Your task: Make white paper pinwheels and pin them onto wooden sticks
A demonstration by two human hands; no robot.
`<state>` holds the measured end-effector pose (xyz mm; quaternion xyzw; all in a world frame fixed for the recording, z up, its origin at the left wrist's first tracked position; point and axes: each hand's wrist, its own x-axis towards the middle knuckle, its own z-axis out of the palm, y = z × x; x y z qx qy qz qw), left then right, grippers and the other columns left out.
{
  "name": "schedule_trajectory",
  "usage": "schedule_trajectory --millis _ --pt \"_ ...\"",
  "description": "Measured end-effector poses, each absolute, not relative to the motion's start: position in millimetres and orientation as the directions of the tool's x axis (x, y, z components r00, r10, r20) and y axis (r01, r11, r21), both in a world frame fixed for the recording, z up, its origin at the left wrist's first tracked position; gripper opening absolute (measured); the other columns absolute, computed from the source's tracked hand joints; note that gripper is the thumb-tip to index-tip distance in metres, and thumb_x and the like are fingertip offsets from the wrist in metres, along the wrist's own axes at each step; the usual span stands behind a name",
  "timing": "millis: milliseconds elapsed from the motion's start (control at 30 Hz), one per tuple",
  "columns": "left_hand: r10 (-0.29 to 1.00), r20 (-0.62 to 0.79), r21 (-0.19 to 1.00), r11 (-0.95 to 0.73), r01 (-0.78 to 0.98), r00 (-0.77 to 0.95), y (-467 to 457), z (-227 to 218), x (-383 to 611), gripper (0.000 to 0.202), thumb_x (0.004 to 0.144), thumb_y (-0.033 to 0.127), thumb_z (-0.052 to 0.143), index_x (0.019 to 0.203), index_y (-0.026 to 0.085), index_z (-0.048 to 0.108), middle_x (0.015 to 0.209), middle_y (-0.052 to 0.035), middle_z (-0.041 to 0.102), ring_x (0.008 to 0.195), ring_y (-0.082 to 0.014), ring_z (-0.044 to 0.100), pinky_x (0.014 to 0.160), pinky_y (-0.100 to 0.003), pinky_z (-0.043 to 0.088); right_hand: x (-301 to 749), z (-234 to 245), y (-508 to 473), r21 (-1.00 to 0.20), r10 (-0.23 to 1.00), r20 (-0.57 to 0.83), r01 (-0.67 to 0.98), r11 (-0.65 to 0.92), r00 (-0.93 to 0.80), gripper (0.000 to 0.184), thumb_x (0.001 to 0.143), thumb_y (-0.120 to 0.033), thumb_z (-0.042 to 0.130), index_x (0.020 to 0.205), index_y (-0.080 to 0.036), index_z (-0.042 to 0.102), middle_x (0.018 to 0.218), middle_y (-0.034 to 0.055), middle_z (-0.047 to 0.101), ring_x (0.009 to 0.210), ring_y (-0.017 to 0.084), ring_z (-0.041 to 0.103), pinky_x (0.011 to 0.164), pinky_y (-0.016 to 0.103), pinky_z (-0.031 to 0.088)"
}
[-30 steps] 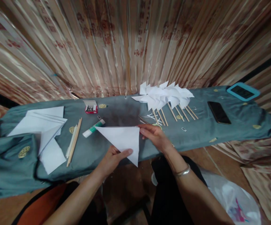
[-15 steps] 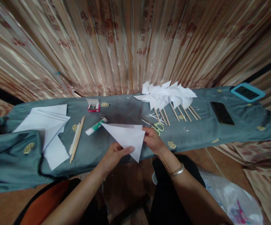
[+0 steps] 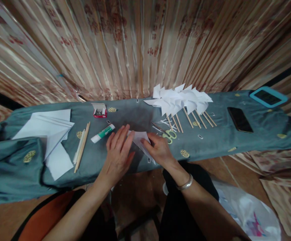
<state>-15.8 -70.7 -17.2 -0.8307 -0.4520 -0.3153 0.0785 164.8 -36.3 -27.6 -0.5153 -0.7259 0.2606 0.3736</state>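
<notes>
A folded sheet of white paper (image 3: 140, 138) lies low over the cloth-covered table in front of me. My right hand (image 3: 159, 149) pinches its right side between thumb and fingers. Flat and stretched out, my left hand (image 3: 119, 150) rests at the paper's left end and hides part of it. Left of that hand is a glue stick (image 3: 102, 133) with a green label. Green-handled scissors (image 3: 169, 135) lie just beyond my right hand, beside thin white paper strips (image 3: 169, 124).
White paper pinwheels (image 3: 178, 100) on wooden sticks lie at the back. A red box of pins (image 3: 100, 111), wooden sticks (image 3: 82, 149) and white paper sheets (image 3: 52, 124) are to the left. A black phone (image 3: 239, 119) and a blue-framed device (image 3: 268, 96) lie right.
The paper triangle has been turned and lowered toward the table. My left hand has let go of its lower edge and opened flat; my right hand still grips the paper.
</notes>
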Motion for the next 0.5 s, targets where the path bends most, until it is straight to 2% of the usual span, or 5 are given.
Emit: schedule_trajectory --millis 100,200,300,400,500 --pt "0.729 0.525 0.135 -0.581 0.803 0.439 -73.6 -13.8 -18.1 0.053 0.086 0.008 0.054 0.137 0.014 0.042 0.118 -0.0142 0.067 0.109 -0.0260 0.061 0.107 -0.051 0.032 162.4 -29.8 -36.3 -0.775 0.941 0.261 0.534 0.337 -0.214 0.017 0.088 -0.027 0.057 0.096 -0.020 0.071 0.090 0.0042 0.075 0.079 0.018 0.067 0.075 0.028 0.050" --pt "0.728 0.494 0.129 -0.602 0.788 0.475 -75.8 -13.7 -25.3 0.035 0.086 0.006 0.052 0.119 0.016 0.057 0.098 -0.0070 0.071 0.091 -0.0228 0.064 0.103 -0.051 0.034 164.8 -34.9 -32.4 -0.836 0.958 0.235 0.469 0.284 -0.161 0.026 0.087 -0.030 0.059 0.110 -0.022 0.067 0.096 0.0039 0.075 0.078 0.018 0.069 0.073 0.029 0.053" --pt "0.719 0.484 0.138 -0.625 0.768 0.498 -77.6 -19.3 -33.4 0.026 0.087 0.006 0.051 0.105 0.020 0.064 0.094 -0.0040 0.072 0.089 -0.0218 0.064 0.103 -0.052 0.034 170.3 -40.0 -26.5 -0.871 0.975 0.212 0.439 0.222 -0.071 0.038 0.084 -0.029 0.062 0.121 -0.021 0.061 0.096 0.0055 0.075 0.076 0.019 0.070 0.069 0.031 0.055" --pt "0.727 0.454 0.179 -0.641 0.747 0.515 -81.3 -26.6 -39.0 0.024 0.086 0.009 0.052 0.102 0.021 0.066 0.096 -0.0047 0.072 0.092 -0.0229 0.063 0.104 -0.054 0.032 175.9 -44.3 -21.6 -0.867 0.980 0.197 0.463 0.186 -0.024 0.043 0.081 -0.027 0.064 0.123 -0.020 0.059 0.093 0.0062 0.076 0.074 0.021 0.071 0.069 0.034 0.057" --pt "0.758 0.365 0.253 -0.639 0.726 0.540 -88.0 -29.1 -40.7 0.024 0.085 0.030 0.063 0.106 0.019 0.066 0.106 -0.0093 0.070 0.100 -0.0271 0.061 0.104 -0.057 0.032 179.1 -49.2 -19.0 -0.854 0.984 0.174 0.493 0.168 -0.033 0.043 0.081 -0.025 0.063 0.123 -0.018 0.058 0.093 0.0079 0.076 0.077 0.023 0.072 0.072 0.037 0.058"
